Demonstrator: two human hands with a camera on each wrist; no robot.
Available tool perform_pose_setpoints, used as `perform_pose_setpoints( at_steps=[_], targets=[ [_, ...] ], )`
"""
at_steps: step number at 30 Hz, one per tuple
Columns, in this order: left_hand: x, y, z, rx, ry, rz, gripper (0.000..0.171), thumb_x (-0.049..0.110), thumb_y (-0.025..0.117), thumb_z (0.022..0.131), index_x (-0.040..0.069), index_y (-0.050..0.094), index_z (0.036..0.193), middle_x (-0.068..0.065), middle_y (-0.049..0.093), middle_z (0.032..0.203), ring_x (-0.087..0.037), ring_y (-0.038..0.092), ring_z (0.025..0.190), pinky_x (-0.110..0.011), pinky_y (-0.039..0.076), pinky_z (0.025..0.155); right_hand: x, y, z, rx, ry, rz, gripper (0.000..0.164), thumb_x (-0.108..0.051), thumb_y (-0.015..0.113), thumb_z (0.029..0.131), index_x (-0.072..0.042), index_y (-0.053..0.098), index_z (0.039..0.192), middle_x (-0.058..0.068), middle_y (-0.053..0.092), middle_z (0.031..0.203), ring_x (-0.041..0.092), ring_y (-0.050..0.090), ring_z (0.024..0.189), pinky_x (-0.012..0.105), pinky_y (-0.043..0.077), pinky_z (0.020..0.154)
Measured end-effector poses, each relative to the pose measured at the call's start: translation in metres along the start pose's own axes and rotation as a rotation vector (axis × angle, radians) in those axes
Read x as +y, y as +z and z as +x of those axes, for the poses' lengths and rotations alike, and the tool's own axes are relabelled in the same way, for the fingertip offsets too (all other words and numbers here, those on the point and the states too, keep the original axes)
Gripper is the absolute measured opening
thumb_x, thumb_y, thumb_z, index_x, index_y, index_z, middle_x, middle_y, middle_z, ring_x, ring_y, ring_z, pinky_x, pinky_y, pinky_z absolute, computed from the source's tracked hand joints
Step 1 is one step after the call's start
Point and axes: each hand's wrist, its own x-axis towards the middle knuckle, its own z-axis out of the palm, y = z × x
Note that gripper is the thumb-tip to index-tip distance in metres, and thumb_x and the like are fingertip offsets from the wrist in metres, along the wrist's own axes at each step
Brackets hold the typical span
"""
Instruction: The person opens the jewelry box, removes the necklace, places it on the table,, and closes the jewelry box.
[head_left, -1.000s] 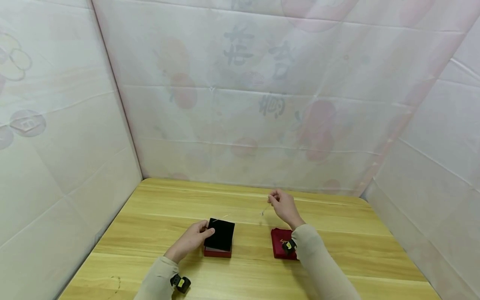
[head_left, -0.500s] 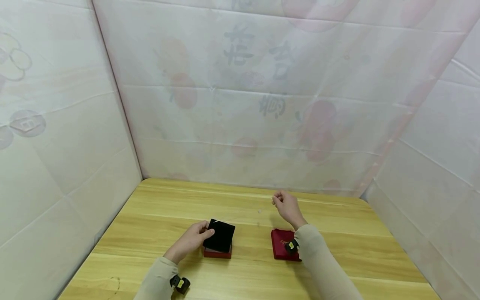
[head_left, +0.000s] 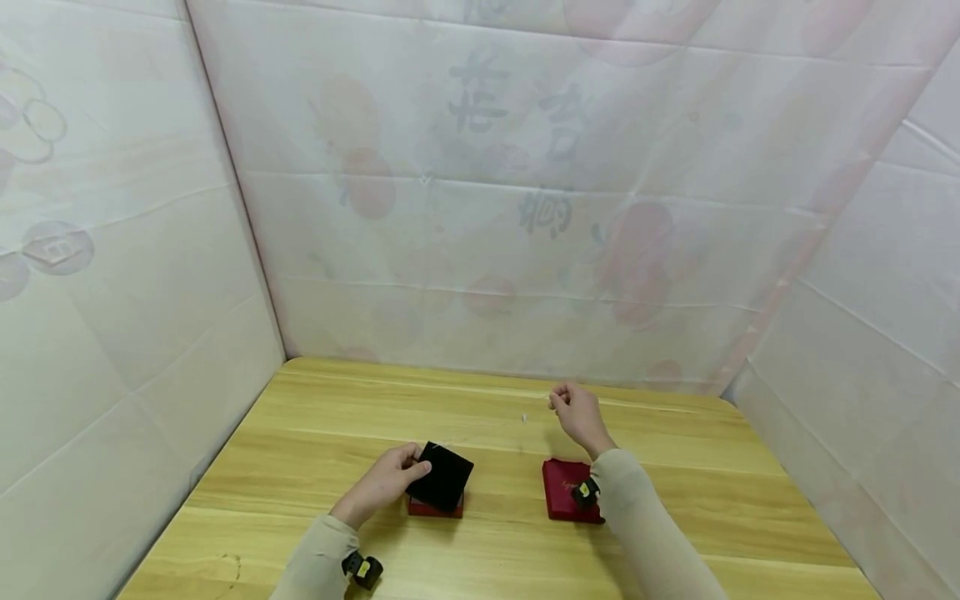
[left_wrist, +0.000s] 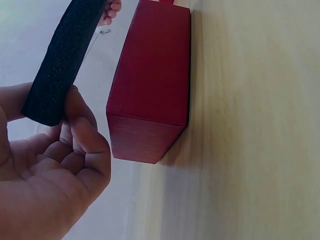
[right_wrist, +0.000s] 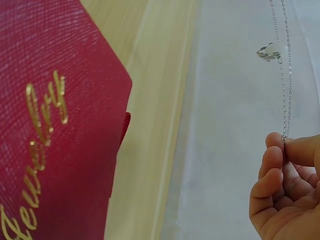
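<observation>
one black pad (head_left: pixel 444 479) tilts over the red box (head_left: pixel 437 511), pinched at its edge by the left hand (head_left: pixel 384 479), thumb across its face. beyond the red box and to its right, the right hand (head_left: pixel 577 412), well apart from the left, pinches a thin necklace (right_wrist: pixel 285 127) between thumb and finger. the necklace seems to run back to the black pad, its pendant (head_left: pixel 524 418) hanging between, also beyond and right of the red box. the spread of the hands probably holds the necklace stretched and untangled, while the edge grip leaves most of the pad's face uncovered. right of the red box lies what looks like a red lid (head_left: pixel 558 487) with gold lettering, partly behind the sleeve (head_left: pixel 622 479), perhaps placed there for room. the tabletop (head_left: pixel 300 433) under the red box is yellowish wood grain; behind it and to both sides hang pale printed cloths (head_left: pixel 480 250).
</observation>
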Motion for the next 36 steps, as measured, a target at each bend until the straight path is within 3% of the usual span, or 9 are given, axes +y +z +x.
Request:
perform_pose_setpoints(
  at_steps=[12, 19, 26, 36],
  targets=[
    [-0.0014, 0.0001, -0.0003, 0.002, 0.009, 0.005, 0.019, 0.014, 0.055, 0.096, 0.003, 0.046, 0.083, -0.001, 0.039, 0.071, -0.016, 0.038, 0.068, -0.029, 0.032, 0.062, 0.0049, 0.0012, 0.0013, -0.004, -0.014, -0.035, 0.014, -0.013, 0.05, 0.098, -0.003, 0.059, 0.094, 0.003, 0.063, 0.079, 0.018, 0.052, 0.065, 0.031, 0.041, 0.054],
    [-0.0016, 0.0007, -0.0006, -0.003, 0.019, 0.022, 0.018, 0.013, 0.055, 0.096, 0.004, 0.046, 0.083, -0.001, 0.042, 0.072, -0.017, 0.04, 0.069, -0.031, 0.033, 0.064, 0.0068, 0.0012, 0.0015, -0.018, -0.002, -0.033, 0.018, -0.014, 0.049, 0.098, 0.0, 0.059, 0.1, 0.016, 0.066, 0.09, 0.019, 0.056, 0.071, 0.031, 0.043, 0.057],
    [-0.0005, 0.0011, -0.0006, -0.003, 0.027, 0.007, 0.017, 0.012, 0.055, 0.096, 0.002, 0.048, 0.084, -0.002, 0.048, 0.075, -0.017, 0.044, 0.071, -0.031, 0.035, 0.066, 0.0082, 0.0012, 0.0025, -0.011, 0.014, -0.034, 0.017, -0.015, 0.048, 0.099, -0.002, 0.059, 0.1, 0.006, 0.064, 0.085, 0.019, 0.055, 0.069, 0.031, 0.043, 0.056],
    [-0.0023, 0.0007, 0.0017, 0.003, 0.031, 0.008, 0.015, 0.007, 0.053, 0.096, 0.0, 0.047, 0.084, -0.002, 0.049, 0.078, -0.017, 0.044, 0.072, -0.031, 0.034, 0.067, 0.01, -0.0004, 0.0041, 0.005, 0.02, -0.016, 0.016, -0.015, 0.048, 0.099, -0.003, 0.059, 0.098, 0.006, 0.064, 0.084, 0.018, 0.052, 0.064, 0.031, 0.042, 0.054]
  ],
)
